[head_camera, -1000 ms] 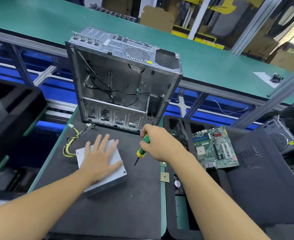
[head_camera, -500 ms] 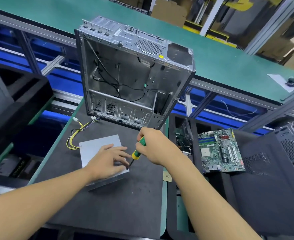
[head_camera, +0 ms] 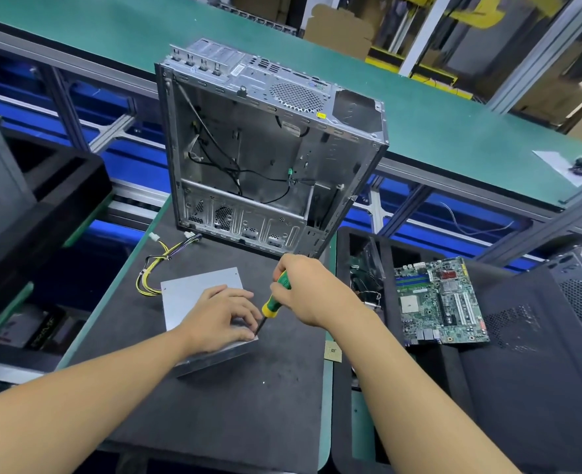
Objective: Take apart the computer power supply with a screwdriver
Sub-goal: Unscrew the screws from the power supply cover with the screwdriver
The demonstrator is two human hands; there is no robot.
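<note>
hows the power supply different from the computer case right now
The computer case stands upright, side open, wires showing inside; the power supply lies flat and closed. The computer case is far bigger. No hand touches it, while the left hand rests on the power supply and the screwdriver in the right hand meets its near right corner. Both are grey metal, on the dark mat.

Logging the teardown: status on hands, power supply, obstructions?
Left hand rests on flat grey metal power supply box. Right hand grips green-and-yellow screwdriver, tip at its corner. Silver computer case behind, apart.
</note>
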